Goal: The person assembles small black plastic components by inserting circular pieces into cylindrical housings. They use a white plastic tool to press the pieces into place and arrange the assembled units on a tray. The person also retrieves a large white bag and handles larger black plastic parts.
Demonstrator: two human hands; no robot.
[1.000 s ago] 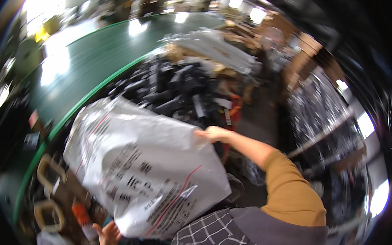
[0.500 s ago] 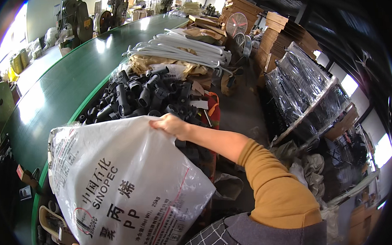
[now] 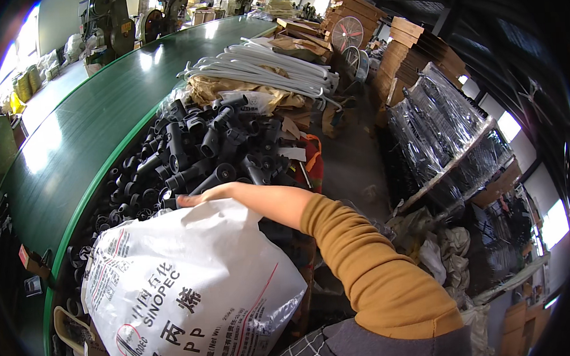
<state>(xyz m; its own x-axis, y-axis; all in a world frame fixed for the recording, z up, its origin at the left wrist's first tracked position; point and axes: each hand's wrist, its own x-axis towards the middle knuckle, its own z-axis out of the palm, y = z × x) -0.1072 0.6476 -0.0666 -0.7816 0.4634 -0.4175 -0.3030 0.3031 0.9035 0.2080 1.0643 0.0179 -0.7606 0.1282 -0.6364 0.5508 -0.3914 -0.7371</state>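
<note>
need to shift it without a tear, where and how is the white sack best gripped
Gripping the white sack by its upper edge, from the right, seems best: the thin sheet rises to a peak there, close by the right hand, while the broad, smooth body below offers little to pinch.

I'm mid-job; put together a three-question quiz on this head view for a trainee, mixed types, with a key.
1. True or false: the long, thin white tubes lie between the crinkled white plastic sack and the heaped black plastic fittings.
2. Multiple choice: at which edge of the sack is the person's bare right hand? a) lower b) upper c) left
3. Fill in: in the picture, the long, glossy green surface lies to the ____ of the fittings.

Key: 1 false; 2 b; 3 left.
</note>
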